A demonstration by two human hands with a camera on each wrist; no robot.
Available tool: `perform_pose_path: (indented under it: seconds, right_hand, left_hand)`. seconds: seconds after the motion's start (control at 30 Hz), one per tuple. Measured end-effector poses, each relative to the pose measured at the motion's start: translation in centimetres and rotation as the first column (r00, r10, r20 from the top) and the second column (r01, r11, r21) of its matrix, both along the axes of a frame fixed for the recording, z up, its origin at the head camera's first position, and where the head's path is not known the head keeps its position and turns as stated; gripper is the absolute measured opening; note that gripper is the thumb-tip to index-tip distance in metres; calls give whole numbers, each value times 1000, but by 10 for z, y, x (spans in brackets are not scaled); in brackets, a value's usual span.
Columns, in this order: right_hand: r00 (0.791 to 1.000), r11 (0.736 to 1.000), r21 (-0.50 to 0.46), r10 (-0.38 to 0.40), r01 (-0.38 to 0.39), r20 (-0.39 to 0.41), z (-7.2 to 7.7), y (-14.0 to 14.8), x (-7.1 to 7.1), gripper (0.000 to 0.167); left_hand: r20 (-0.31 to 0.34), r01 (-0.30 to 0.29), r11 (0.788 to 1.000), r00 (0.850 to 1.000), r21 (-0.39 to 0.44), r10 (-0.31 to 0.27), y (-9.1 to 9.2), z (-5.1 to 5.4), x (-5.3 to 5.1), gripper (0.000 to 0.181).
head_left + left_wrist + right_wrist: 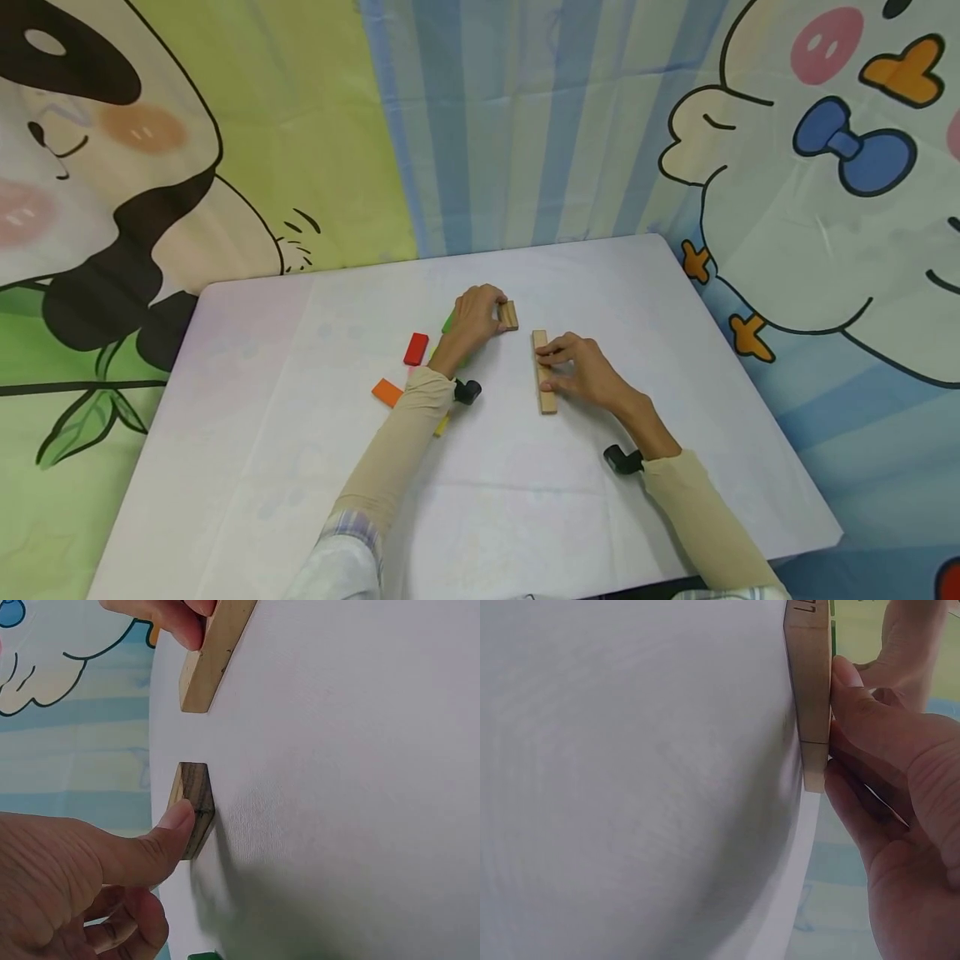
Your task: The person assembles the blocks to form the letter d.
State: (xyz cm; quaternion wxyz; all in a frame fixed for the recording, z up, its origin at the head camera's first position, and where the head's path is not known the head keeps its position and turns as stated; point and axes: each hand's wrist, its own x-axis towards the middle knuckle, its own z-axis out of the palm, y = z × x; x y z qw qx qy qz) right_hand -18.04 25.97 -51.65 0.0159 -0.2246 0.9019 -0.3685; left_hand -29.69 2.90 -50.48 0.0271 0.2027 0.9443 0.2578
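Observation:
My left hand (474, 317) (97, 877) holds a small wooden piece (510, 316) (196, 787) by its near side; dark grain shows on it, and the thumb lies against it in the left wrist view. To the right and nearer, a long wooden piece (546, 402) (202, 679) (810, 671) lies lengthwise on the table, with a seam across it in the right wrist view. My right hand (585, 371) (919, 817) grips its side with thumb and fingertips. The two wooden pieces are apart.
Left of and under my left forearm lie a red block (416, 349), an orange block (386, 392), a yellow block (441, 427) and a green block (448, 322), partly hidden. The white table (300, 500) ends at a printed cloth behind.

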Motion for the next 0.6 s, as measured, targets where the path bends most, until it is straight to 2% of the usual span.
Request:
perform_pose_path:
  seconds: [0.17,0.4,0.6]
  right_hand:
    - [1000,1000,5,-10,10,-2,2,-1,1,45]
    - [1000,1000,-3,-6,6,25,1,-1,3,46]
    - [1000,1000,-10,-7,7,9,2,-1,3,45]
  left_hand:
    - [-7,8,1000,1000,6,-8,6,1,-2,50]
    - [19,-3,1000,1000,8,3,13,1,-2,49]
    - [18,8,1000,1000,22,-8,19,0,-3,48]
